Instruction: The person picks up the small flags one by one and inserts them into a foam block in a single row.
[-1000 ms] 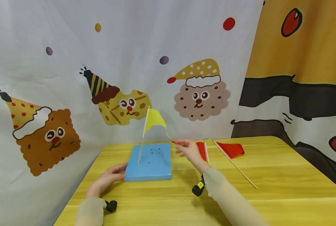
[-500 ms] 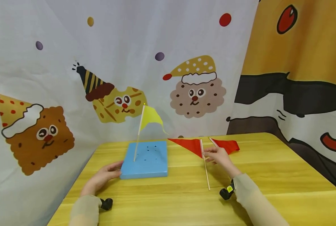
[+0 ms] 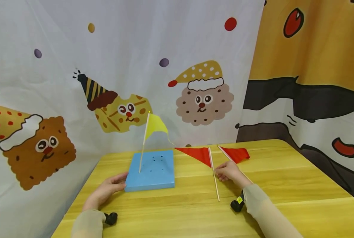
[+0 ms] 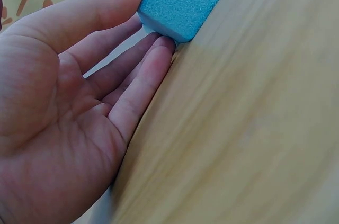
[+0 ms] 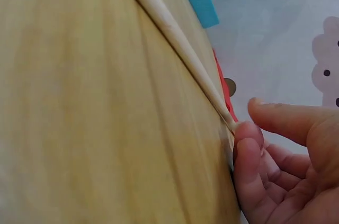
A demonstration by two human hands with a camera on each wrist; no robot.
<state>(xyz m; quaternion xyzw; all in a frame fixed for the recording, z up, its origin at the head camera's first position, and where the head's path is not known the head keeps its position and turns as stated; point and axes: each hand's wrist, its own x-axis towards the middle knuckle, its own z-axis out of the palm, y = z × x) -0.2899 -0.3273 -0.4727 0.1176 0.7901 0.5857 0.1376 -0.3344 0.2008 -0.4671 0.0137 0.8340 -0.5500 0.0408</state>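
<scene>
A blue foam block with several holes lies on the yellow table, and a yellow flag stands upright in it. My left hand lies flat, its straight fingers touching the block's near left corner. A red flag lies on the table on a thin wooden stick. My right hand rests beside it. Its fingertips touch the stick and the thumb is held apart above. A second red flag lies behind that hand.
A cartoon-print curtain hangs close behind the table's far edge. The table's left edge runs just beside my left arm. Bare wood stretches across the front and right of the table.
My right hand moved from near the block rightwards to the first red flag's stick, then came a little lower along it. The left hand stayed at the block.
</scene>
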